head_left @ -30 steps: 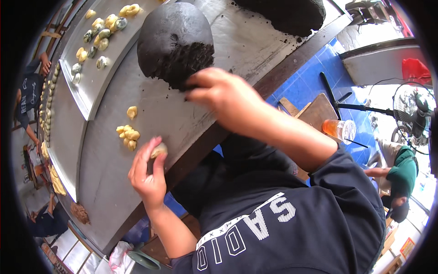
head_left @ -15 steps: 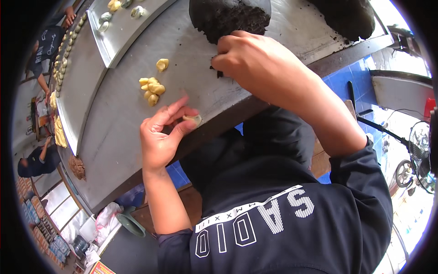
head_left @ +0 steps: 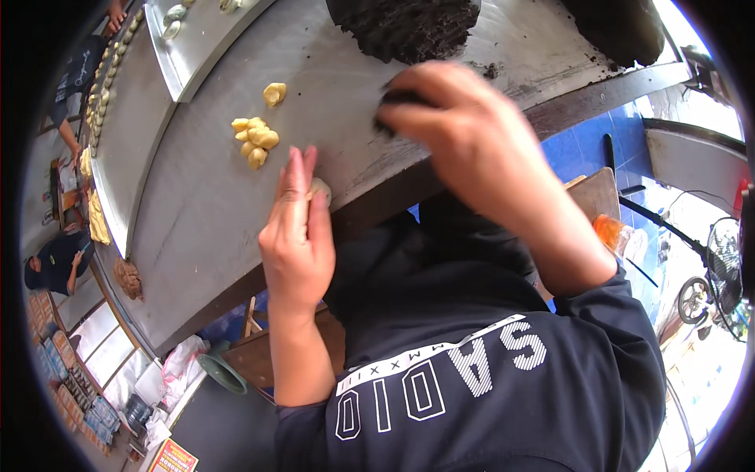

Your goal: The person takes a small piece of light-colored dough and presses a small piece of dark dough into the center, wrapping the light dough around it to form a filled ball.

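My left hand point(head_left: 297, 236) is closed around a small pale piece of dough point(head_left: 319, 189) at the table's near edge, fingers pointing away from me. To its right, my right hand point(head_left: 472, 122) hovers over the metal table, blurred by motion. A lump of dark filling point(head_left: 403, 97) is pinched in its curled fingers. Just beyond that hand lies a large dark mass of filling point(head_left: 409, 31), its near side rough and torn. Several yellow dough pieces point(head_left: 255, 140) are clustered left of my hands, with a single yellow piece point(head_left: 274, 94) slightly farther off.
Another dark mass point(head_left: 617, 27) rests at the far right. A metal tray point(head_left: 185, 63) with several pale shaped pieces stands at the far left. A brown lump point(head_left: 127, 279) sits at the table's left end. Two other people are along the left side; a fan point(head_left: 723, 252) stands right.
My right hand has pulled away from the large dark mass, toward me and rightward, carrying a dark lump. My left hand has turned more upright, its fingers closer together around the dough.
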Available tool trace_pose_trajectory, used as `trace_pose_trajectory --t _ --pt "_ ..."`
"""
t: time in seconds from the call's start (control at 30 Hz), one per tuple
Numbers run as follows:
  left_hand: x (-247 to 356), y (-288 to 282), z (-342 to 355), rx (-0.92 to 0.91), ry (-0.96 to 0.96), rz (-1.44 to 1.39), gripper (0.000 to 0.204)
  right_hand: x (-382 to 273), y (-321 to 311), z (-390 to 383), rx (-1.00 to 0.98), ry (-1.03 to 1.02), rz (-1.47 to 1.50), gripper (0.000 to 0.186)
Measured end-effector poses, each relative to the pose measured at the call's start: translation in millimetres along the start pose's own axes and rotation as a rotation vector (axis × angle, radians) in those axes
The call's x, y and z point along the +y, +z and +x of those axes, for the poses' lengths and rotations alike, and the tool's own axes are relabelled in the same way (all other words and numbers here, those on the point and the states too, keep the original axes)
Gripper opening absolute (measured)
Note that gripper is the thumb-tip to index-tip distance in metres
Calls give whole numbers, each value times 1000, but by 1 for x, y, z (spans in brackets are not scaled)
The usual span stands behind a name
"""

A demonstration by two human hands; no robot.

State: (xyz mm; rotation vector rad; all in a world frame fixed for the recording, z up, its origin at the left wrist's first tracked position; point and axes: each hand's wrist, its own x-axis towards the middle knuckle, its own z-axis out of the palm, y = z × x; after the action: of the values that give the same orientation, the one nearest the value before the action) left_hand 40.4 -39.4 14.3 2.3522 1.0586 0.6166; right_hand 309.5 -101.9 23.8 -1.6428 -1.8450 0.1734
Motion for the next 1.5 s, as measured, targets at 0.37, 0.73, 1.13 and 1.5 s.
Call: trace_pose_trajectory --t 0.37,0.73,1.13,1.5 --pt "-34 -23 15 -77 127 -226 19 37 -3 -5 57 -72 -12 25" --pt "-38 -17 3 -73 -108 -434 52 31 -4 1 77 -179 -62 28" --pt "1 14 0 229 106 194 58 13 -7 9 -119 -62 -188 40" --pt "-5 -3 -14 190 123 245 10 19 19 27 42 -128 -318 27"
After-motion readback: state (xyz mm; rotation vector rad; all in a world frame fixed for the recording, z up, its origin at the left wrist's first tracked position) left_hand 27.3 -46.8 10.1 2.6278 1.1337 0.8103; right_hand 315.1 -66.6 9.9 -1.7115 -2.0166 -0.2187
